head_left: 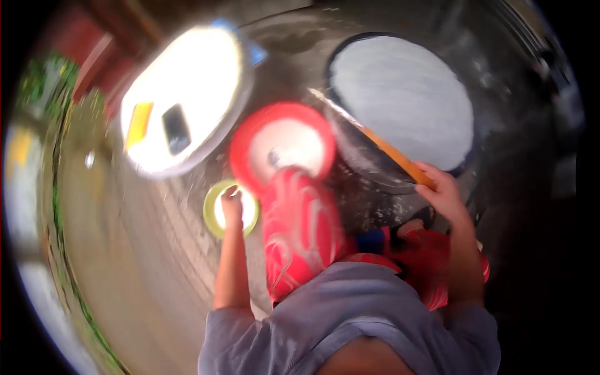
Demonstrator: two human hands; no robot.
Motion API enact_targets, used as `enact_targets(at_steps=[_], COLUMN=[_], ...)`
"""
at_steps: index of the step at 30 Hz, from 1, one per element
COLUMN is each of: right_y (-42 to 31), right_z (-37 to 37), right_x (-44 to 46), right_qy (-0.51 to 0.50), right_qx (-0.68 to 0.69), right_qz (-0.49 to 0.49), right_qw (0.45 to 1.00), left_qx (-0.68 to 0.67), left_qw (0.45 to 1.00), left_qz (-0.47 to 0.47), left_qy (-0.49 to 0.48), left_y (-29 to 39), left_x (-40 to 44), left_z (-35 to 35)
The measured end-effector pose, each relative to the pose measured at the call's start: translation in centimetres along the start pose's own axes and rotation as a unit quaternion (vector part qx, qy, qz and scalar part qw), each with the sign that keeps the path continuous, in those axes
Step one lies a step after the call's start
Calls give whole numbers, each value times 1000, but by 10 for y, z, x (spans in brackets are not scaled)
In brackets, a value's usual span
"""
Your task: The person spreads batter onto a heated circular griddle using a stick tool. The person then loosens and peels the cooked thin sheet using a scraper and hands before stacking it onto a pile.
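My right hand (440,190) is closed round the end of a long, flat wooden stick (394,152). The stick's pale far end points up and left, beside the rim of a dark round pan or plate whose surface is covered by a smooth grey-white layer (403,94). My left hand (231,203) is over a small yellow-green bowl (212,219) with white contents, its fingers pressed together; what they hold, if anything, is too blurred to tell. Just beyond my knee stands a red basin (247,153) holding a whitish substance.
A large, bright white round surface (194,75) is at the upper left, with a yellow item (139,125) and a dark phone-like object (177,128) on it. My red-patterned trouser leg (300,231) is between my arms. Greenery (44,87) shows at the far left.
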State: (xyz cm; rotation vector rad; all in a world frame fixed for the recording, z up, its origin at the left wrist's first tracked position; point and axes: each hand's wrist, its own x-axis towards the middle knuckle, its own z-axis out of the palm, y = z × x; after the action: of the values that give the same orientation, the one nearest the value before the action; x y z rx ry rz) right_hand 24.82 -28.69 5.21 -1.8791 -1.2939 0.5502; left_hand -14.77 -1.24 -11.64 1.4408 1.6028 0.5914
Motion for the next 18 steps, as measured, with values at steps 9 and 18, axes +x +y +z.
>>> enact_targets(at_steps=[9,18], right_y=[-158,-168], right_z=[63,302], right_x=[112,155], right_qy=[-243,-468], right_qx=[-206,-463], right_qz=[-167,-176], right_qw=[933,732], left_qx=[405,-91], left_qw=[902,969], left_qz=[-148,-225], left_qy=[40,52], left_y=[-151,-209], left_x=[-57,-67], left_z=[21,-4])
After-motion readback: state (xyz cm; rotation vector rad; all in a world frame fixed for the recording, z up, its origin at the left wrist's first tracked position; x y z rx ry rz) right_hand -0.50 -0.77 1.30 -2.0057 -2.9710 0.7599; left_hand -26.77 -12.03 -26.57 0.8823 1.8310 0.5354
